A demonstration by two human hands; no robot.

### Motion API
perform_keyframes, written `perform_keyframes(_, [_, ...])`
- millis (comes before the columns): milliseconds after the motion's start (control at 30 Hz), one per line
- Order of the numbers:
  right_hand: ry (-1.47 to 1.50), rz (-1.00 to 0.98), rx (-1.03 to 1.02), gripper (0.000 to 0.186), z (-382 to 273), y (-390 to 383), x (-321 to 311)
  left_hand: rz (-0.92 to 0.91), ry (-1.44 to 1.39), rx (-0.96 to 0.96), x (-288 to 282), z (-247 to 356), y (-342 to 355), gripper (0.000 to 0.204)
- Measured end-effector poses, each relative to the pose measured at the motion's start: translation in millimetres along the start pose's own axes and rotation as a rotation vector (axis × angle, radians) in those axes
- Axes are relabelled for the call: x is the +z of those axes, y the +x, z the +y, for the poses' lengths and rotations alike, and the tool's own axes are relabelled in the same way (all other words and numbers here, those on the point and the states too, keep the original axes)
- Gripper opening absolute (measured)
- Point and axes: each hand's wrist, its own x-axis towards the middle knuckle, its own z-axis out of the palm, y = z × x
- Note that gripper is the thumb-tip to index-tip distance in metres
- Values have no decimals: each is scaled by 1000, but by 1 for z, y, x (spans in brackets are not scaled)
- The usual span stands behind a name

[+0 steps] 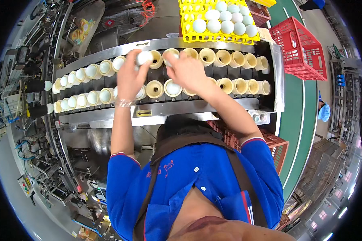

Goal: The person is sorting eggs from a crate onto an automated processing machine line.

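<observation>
A pale egg (pixel 144 58) is pinched between the fingers of my left hand (pixel 128 78), over the far row of cream-coloured cups on the conveyor. My right hand (pixel 187 73) has its fingers on another egg (pixel 171 58), at the mouth of a cup just to the right; whether it rests in the cup I cannot tell. Left of my hands, the cups in both rows hold eggs, such as this egg (pixel 91 71). In the near row one egg (pixel 173 88) sits in its cup, beside a cup (pixel 155 89) without one. Cups to the right, like this cup (pixel 206 57), show bare insides.
Behind the conveyor's metal rail (pixel 108 53) stands a yellow egg tray (pixel 221 39), partly filled with pale eggs. A red crate (pixel 299 50) is at the far right, by the green floor strip (pixel 292 140). Machinery (pixel 40 148) lines the left side.
</observation>
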Motion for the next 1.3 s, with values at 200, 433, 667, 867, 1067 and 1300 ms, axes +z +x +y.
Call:
perform_keyframes(200, [3,62,67,27,19,46,7,-146,172,90,26,-46,23,50])
perform_keyframes(433, [252,368,210,16,56,29,33,-222,-371,-121,-17,-23,-17,35])
perform_keyframes(667, [147,662,42,9,83,-76,15,-427,321,53,-21,-41,-60,37])
perform_keyframes(867, [61,765,303,7,133,-284,-60,-430,759,166,-10,-13,-57,49])
perform_keyframes(1067, [-166,722,1277,16,147,-549,-46,-784,-180,198,126,186,-98,38])
perform_keyframes(1300, [19,467,1851,68,163,-689,36,-1644,-389,819,351,363,-283,33])
